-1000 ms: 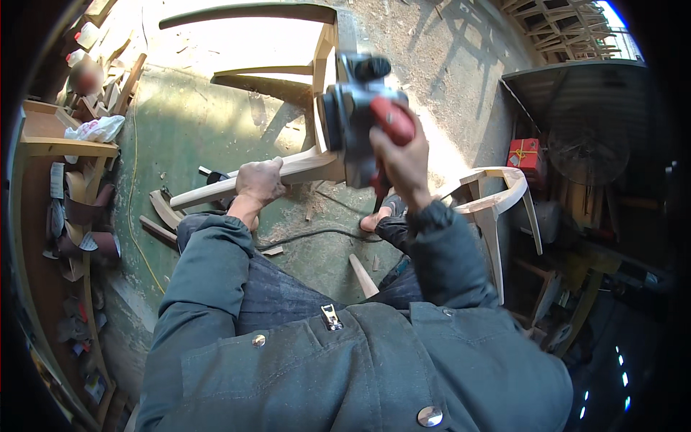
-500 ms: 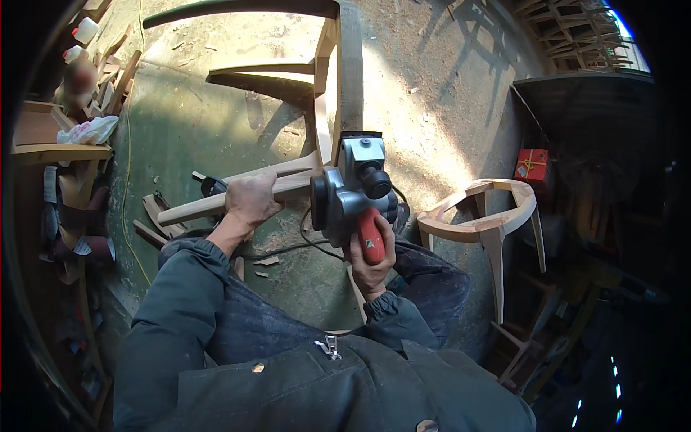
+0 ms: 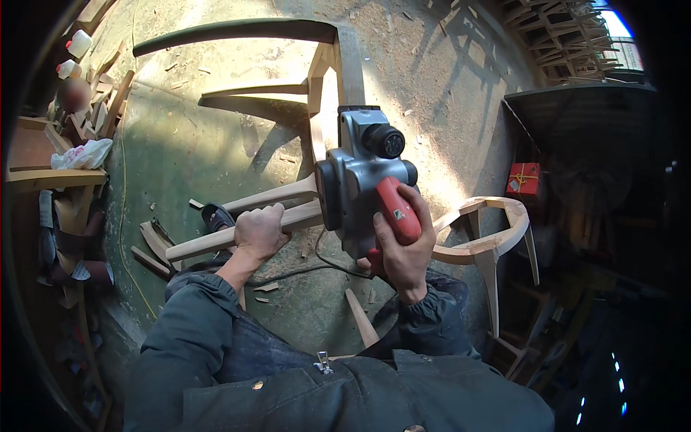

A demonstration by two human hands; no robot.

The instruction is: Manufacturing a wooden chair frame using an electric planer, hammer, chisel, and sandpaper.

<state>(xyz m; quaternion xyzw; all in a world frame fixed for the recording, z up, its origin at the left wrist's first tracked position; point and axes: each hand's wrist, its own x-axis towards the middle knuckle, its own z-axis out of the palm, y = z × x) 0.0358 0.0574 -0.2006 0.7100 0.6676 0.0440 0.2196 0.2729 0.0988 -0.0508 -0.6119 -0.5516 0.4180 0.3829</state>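
My right hand (image 3: 405, 245) is wrapped round the red handle of a silver and black belt sander (image 3: 360, 180). The sander rests on a pale wooden chair frame (image 3: 350, 68) lying on its side in front of me. My left hand (image 3: 260, 232), closed, grips one straight leg (image 3: 201, 243) of that frame, left of the sander. A second leg (image 3: 277, 192) runs just beyond it, and a long curved piece reaches left at the far end. The sander hides the joint where the legs meet the frame. A dark cord (image 3: 302, 269) trails below the sander.
At the right stands a rounded wooden seat frame (image 3: 468, 252) on legs, with a red box (image 3: 524, 180) behind it. Wood scraps (image 3: 104, 108), a white plastic bag (image 3: 81, 155) and hanging sanding belts (image 3: 90, 271) crowd the left. Stacked wooden frames (image 3: 558, 32) fill the far right.
The sander and my right hand have shifted slightly right, and the sander's body is turned a little. My left hand keeps its hold on the leg, slightly lower in view.
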